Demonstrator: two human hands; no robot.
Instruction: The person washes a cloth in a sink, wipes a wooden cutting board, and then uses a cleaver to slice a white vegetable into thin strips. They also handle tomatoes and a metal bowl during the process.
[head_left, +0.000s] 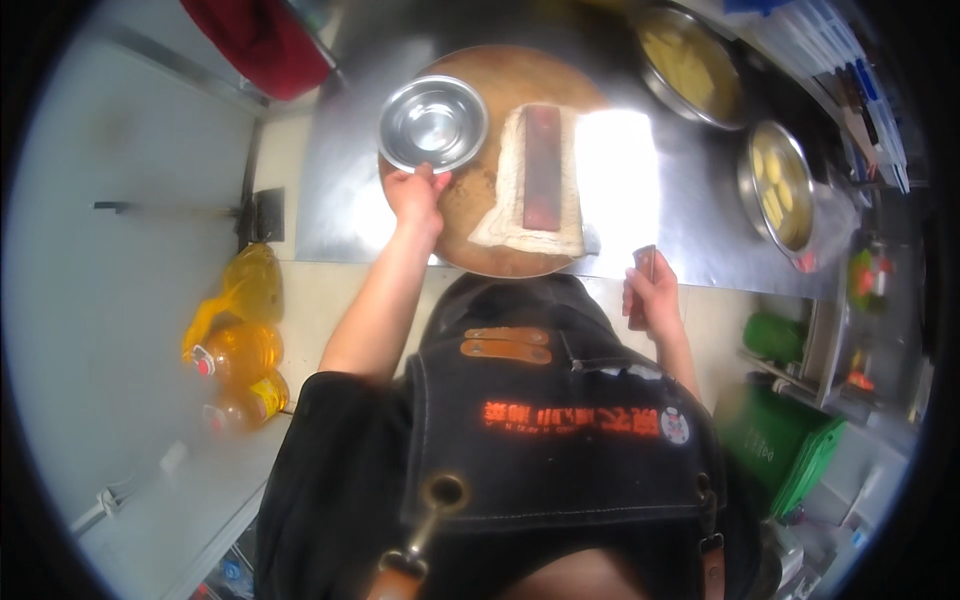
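Observation:
My left hand grips the near rim of a shiny stainless-steel bowl over the left side of a round wooden chopping block. Nothing solid is visible in the bowl; whether it holds water I cannot tell. On the block, a long reddish-brown sharpening stone lies on a folded cream cloth. My right hand is closed around a brown, wooden-looking handle at the counter's front edge, right of the block. Any blade on that handle is not discernible beside the bright glare.
The block sits on a steel counter. At right stand a steel basin of pale yellow pieces and a bowl of peeled, potato-like pieces. Oil jugs are at left; a green bin is at right. A red cloth hangs upper left.

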